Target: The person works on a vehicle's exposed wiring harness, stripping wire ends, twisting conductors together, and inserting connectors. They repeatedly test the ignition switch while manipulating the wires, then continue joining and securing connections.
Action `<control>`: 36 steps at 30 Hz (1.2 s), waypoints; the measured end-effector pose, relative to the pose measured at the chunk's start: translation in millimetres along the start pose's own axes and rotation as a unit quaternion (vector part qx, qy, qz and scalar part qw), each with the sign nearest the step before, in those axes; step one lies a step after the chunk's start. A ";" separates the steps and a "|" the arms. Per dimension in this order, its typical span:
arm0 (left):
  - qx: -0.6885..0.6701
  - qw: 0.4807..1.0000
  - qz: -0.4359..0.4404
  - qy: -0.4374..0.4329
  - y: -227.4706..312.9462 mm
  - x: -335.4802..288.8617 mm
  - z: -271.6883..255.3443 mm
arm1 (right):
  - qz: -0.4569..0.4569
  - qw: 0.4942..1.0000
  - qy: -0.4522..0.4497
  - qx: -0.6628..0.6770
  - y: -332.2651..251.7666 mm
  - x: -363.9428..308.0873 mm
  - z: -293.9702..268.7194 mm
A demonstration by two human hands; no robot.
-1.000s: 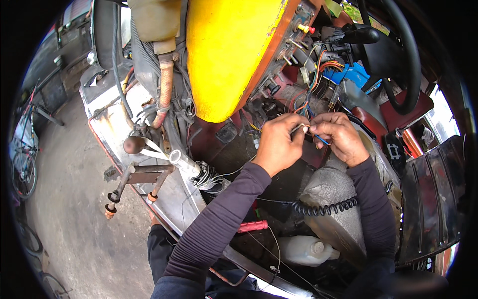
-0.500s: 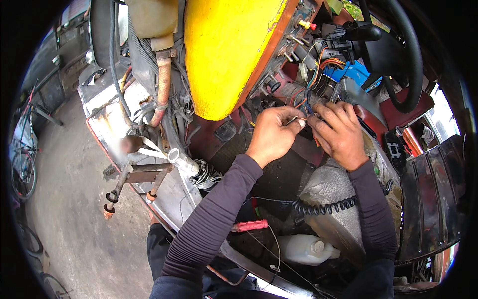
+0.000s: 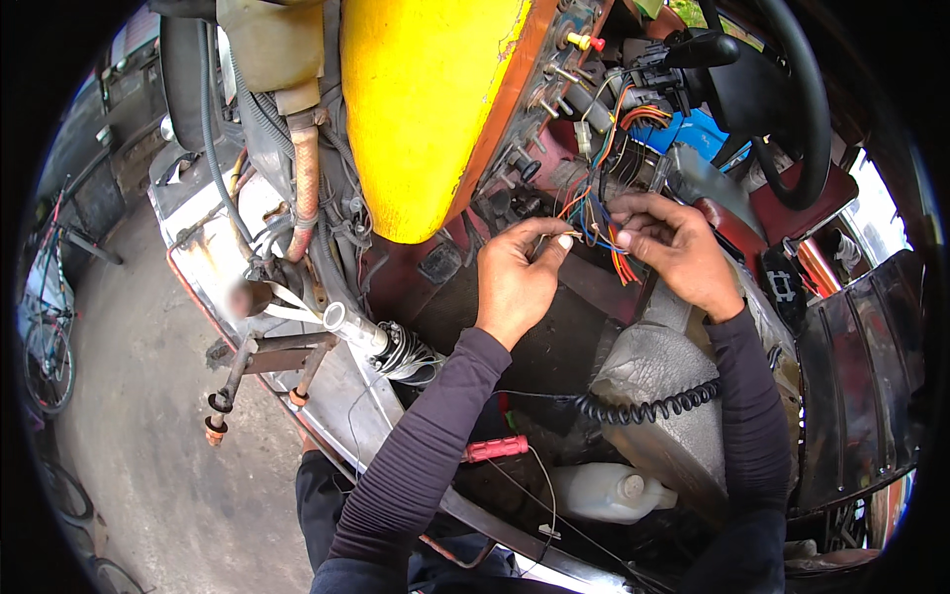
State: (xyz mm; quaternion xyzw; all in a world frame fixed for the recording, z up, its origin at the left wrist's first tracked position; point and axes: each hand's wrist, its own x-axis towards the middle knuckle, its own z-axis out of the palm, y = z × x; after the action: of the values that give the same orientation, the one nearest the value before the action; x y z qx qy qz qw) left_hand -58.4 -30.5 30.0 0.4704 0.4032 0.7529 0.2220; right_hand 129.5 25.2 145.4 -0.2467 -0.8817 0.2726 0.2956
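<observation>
Here, near the middle of the frame and a bit above it, two hands work on a bunch of thin wires [image 3: 599, 230]. The left hand [image 3: 517, 282] is curled up, and its thumb and first finger pinch the end of one thin wire. The right hand [image 3: 673, 247] sits just to the right, with its fingers bent and pinching the other wires close by. The two sets of fingertips are very near each other, almost touching. The wires are orange, blue and red. They hang out from under the dashboard [image 3: 584, 109] in the upper middle and run mostly down and to the right, with the loose orange ends dropping past the right hand. The bit held between the hands lies nearly flat, going from left to right. Both arms wear dark purple sleeves and come up from the bottom edge. A big yellow panel [image 3: 426, 109] fills the top middle. A black steering wheel [image 3: 792, 109] curves in the upper right. A rusty pipe [image 3: 305, 178] stands in the upper left, and a shiny tube with a spring [image 3: 381, 342] sticks out below it. A black curly cord [image 3: 643, 404] lies across a grey seat cover [image 3: 653, 436] in the lower right. A red handle [image 3: 498, 448] and a white plastic bottle [image 3: 609, 492] lie near the bottom middle. Grey ground [image 3: 119, 436] shows on the left.
</observation>
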 end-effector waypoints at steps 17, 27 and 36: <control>0.052 0.998 0.023 0.007 -10.0 1.5 -5.7 | 0.032 0.999 -0.011 0.024 5.4 10.9 20.6; 0.084 0.986 -0.081 0.117 -14.8 -8.6 0.3 | -0.045 0.993 0.013 -0.112 -10.4 0.7 28.9; -0.417 0.826 -0.372 -0.075 15.0 -28.4 8.1 | -0.117 0.983 0.087 -0.109 -8.9 -11.9 44.8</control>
State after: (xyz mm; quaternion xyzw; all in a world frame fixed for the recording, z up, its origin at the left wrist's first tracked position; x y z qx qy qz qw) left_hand -37.5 -56.2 29.2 0.2023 0.1778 0.6722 0.6896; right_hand 106.1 -3.4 116.0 -0.1953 -0.8997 0.1161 0.3726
